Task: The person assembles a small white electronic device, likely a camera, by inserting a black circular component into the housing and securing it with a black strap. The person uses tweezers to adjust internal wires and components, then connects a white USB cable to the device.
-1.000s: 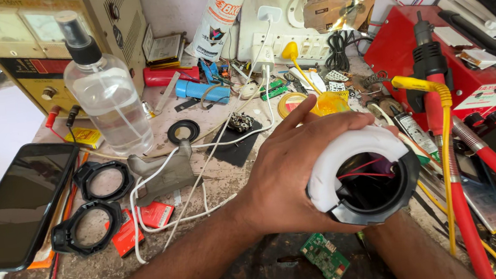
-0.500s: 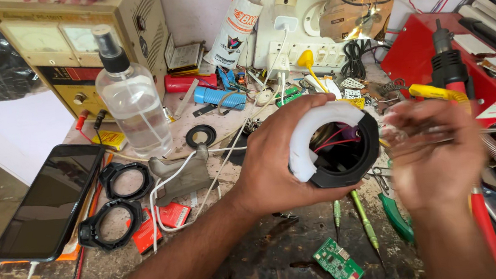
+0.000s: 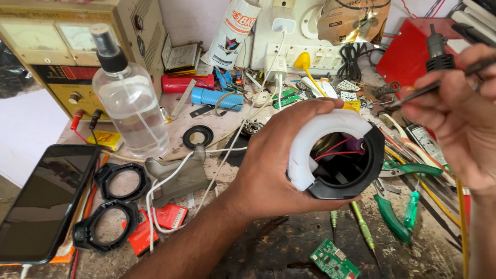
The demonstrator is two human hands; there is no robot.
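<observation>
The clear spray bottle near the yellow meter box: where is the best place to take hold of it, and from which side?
Take the clear spray bottle around its round body, below the black spray head, since the narrow top gives a poorer grip. It stands upright. Come from the front right, probably: the yellow meter box stands close behind it, and the left hand, holding the white and black round housing, is nearest.

phone left of rings, bottle behind
</observation>
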